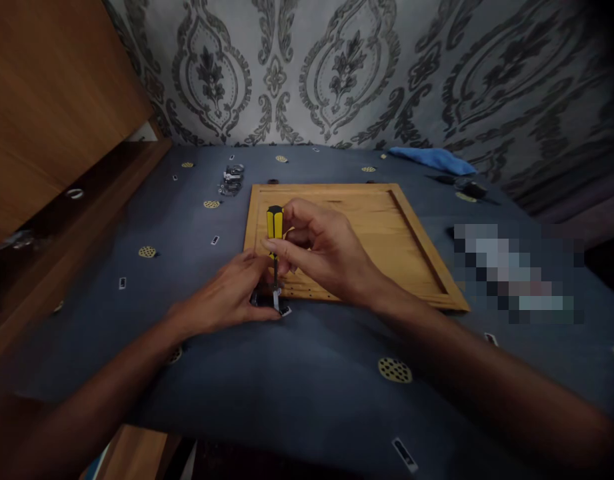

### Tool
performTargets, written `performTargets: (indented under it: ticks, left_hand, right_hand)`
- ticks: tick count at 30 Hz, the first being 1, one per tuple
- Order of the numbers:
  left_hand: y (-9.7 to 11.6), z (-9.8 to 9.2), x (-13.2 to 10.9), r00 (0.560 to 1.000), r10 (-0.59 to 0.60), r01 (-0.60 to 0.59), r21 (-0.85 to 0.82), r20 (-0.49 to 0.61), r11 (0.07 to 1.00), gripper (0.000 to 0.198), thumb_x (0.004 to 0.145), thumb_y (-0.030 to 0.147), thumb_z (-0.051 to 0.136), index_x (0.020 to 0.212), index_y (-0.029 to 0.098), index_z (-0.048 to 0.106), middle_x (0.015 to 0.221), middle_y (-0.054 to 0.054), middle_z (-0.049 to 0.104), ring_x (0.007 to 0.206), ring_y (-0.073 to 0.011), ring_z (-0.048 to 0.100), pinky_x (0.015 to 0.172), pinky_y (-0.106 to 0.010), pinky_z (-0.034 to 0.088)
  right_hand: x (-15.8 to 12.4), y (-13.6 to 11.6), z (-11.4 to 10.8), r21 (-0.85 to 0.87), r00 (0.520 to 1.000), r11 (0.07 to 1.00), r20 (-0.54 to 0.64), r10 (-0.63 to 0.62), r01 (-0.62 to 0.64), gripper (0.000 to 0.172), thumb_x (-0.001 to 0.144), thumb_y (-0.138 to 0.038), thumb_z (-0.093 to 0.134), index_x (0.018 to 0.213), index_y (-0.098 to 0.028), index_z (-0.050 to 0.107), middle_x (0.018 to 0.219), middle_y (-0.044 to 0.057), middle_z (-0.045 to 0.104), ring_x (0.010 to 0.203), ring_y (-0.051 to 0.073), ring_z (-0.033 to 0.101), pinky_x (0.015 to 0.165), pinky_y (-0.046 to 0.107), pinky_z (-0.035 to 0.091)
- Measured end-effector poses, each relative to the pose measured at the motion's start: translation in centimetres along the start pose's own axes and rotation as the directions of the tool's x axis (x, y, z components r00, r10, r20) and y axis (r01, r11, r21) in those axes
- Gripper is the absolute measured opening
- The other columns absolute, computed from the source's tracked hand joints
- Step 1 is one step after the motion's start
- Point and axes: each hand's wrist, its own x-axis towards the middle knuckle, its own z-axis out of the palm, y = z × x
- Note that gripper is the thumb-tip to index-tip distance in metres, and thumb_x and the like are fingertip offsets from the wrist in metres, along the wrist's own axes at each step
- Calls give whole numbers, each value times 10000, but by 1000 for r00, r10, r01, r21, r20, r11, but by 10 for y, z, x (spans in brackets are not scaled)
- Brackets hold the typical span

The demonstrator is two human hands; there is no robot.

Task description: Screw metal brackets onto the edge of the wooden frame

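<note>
Head view: nearest you, a piece of wood [139, 450] is showing at the lower left, below the blue patterned cloth [311, 387] that is covering the work surface. Your left hand [237, 288] is resting by the near left corner of the framed wooden panel [361, 233], its thumb touching a small metal fitting [276, 300]; your fingers are partly hidden, so I cannot tell whether they are gripping it. Your right hand [331, 250] is grasping the yellow and black screwdriver [275, 225] by its handle, holding it upright, tip down at the fitting. The panel is lying flat on the cloth. Right of it, pixelation is masking an item [517, 273]. Past its far left corner, a cluster of metal pieces [231, 179] is lying; at far right, a dark object [471, 187] is sitting near a blue rag [431, 160]. Behind, a patterned wall [287, 80] is rising
</note>
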Motion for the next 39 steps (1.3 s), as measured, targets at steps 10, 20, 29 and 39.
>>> performTargets:
  ticks: [10,20,29,39]
  left_hand:
    - [-3,1,-1,1000,20,-20,1,-15,1000,371,873,470,789,1042,228,564,1081,-72,643,999,-284,620,858,-445,552]
    - [-1,0,0,1000,28,-28,7,6,1000,409,869,436,809,1131,224,577,1138,-89,671,1133,-333,622,941,-481,541]
    - [2,-3,0,1000,-7,8,-18,12,1000,441,865,446,808,1166,225,573,1119,-86,669,1087,-314,620,912,-460,548]
    - [4,-4,0,999,-23,23,2,27,1000,444,866,432,810,1183,241,566,1126,-72,661,1079,-310,625,921,-470,548]
  right_hand:
    - [-1,-6,-9,1,994,1000,106,8,-8,380,941,-493,731,824,-216,499,717,-32,627,584,137,688,529,269,524]
    - [-4,4,-2,-27,1000,999,-12,-18,18,445,907,-555,775,823,-254,459,643,-60,562,529,143,652,456,284,480]
    - [-3,-4,-2,98,993,993,-106,-57,67,540,850,-537,837,776,-254,383,670,-72,504,498,95,573,447,261,512]
    - [-6,3,0,86,999,996,-46,-4,8,498,863,-556,819,807,-255,426,635,-77,490,491,118,604,405,257,463]
